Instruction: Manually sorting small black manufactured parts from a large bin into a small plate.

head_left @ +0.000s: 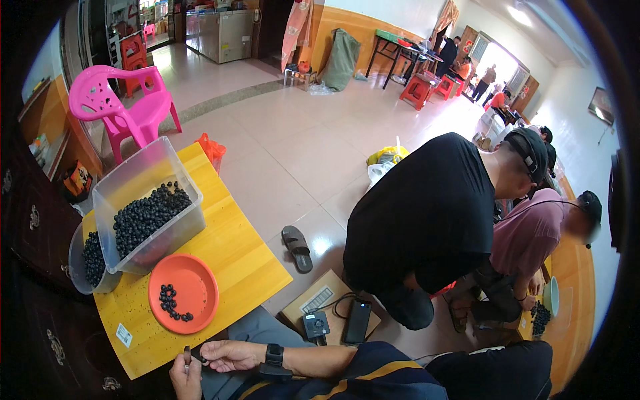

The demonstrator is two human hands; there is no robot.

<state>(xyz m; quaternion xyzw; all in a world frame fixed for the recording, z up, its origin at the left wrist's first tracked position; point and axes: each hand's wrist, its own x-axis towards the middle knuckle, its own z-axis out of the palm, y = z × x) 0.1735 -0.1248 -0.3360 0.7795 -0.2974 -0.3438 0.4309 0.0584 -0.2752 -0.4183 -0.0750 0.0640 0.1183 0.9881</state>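
Note:
Close together at the front corner of the yellow table, my left hand point(185, 380) and my right hand point(230, 355) are both closed, fingertips nearly meeting. A small dark strip-like piece point(187, 354) stands up from my left fingers. Another small dark thing point(199, 356) sits at my right fingertips; its kind is too small to tell. Just beyond my hands is an orange-red round basin point(208, 288) holding several dark round berry-like fruits point(168, 296). Behind it, a clear plastic tub point(148, 263) contains a heap of the same fruits point(150, 217).
A round clear tub point(79, 273) of dark fruits stands at the table's left edge. The yellow table point(250, 267) has dark crumbs. Beyond it are a pink chair point(127, 107), a sandal point(297, 249) and a cardboard box point(320, 293) with electronics. Two people point(420, 213) bend over at right.

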